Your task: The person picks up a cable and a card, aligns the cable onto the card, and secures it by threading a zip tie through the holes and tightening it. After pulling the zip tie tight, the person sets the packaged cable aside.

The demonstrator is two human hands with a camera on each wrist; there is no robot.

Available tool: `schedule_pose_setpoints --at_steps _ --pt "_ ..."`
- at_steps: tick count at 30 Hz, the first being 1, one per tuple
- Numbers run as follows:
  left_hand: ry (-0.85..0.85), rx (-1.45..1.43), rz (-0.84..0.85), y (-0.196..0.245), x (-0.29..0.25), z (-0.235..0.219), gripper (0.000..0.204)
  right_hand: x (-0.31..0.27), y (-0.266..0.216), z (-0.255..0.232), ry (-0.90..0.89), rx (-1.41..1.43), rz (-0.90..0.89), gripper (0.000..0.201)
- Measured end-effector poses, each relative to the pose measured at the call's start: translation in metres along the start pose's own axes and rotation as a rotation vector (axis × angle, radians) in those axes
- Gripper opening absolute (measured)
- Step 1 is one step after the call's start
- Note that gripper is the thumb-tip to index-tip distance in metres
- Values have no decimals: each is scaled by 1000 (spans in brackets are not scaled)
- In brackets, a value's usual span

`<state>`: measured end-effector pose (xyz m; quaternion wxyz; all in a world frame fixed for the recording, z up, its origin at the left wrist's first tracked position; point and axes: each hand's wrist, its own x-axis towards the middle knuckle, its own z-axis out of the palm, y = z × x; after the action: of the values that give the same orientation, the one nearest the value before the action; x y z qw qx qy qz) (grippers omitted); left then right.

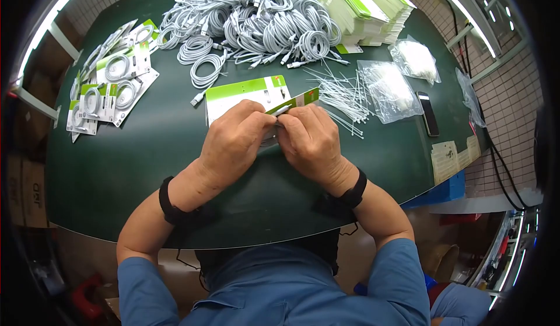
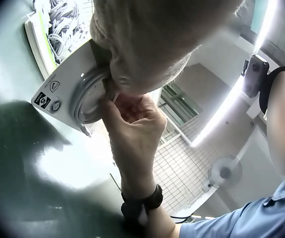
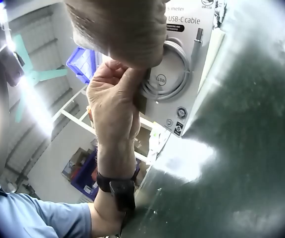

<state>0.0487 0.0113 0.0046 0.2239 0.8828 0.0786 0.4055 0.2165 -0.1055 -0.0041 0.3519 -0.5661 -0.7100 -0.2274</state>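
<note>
Both hands meet over the near middle of the table. The left hand (image 1: 234, 139) and the right hand (image 1: 312, 142) pinch a card (image 1: 303, 98) with a green top, tilted between them. In the right wrist view the card (image 3: 194, 54) reads "USB-C cable" and a coiled white cable (image 3: 182, 74) lies against it. The left wrist view shows the coil (image 2: 87, 101) on the card's printed face, beside the touching fingertips. What exactly the fingertips grip is hidden. Behind the hands a green and white card stack (image 1: 233, 91) lies on the table.
A large heap of coiled cables (image 1: 251, 17) covers the back middle. Packed cards (image 1: 116, 69) lie at the left, card stacks (image 1: 359, 14) at the back right. Loose white ties (image 1: 347, 98), bags of ties (image 1: 388, 90) and a phone (image 1: 427, 114) are at the right of the green table (image 1: 128, 168).
</note>
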Motion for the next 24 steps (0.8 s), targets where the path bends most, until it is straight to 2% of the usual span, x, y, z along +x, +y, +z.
schedule_pose_setpoints --at_steps 7,11,14,15,18,23,24 --pt "-76 79 91 -5 -6 -4 17 -1 -2 7 -47 93 -20 30" --pt "-86 44 44 -11 -5 -5 17 1 0 8 -15 174 22 33" --pt "-51 35 17 -13 0 -8 19 3 -1 -2 -53 340 251 38" --pt "-56 34 16 -11 1 -10 19 4 0 -6 -53 341 256 38" --pt "-3 65 -116 -3 9 -18 22 12 13 -20 110 233 89 45" --pt "-40 73 -142 -5 7 -13 26 23 14 -34 94 171 32 50" --pt "-47 58 -136 -3 7 -11 27 26 7 -32 17 160 28 51"
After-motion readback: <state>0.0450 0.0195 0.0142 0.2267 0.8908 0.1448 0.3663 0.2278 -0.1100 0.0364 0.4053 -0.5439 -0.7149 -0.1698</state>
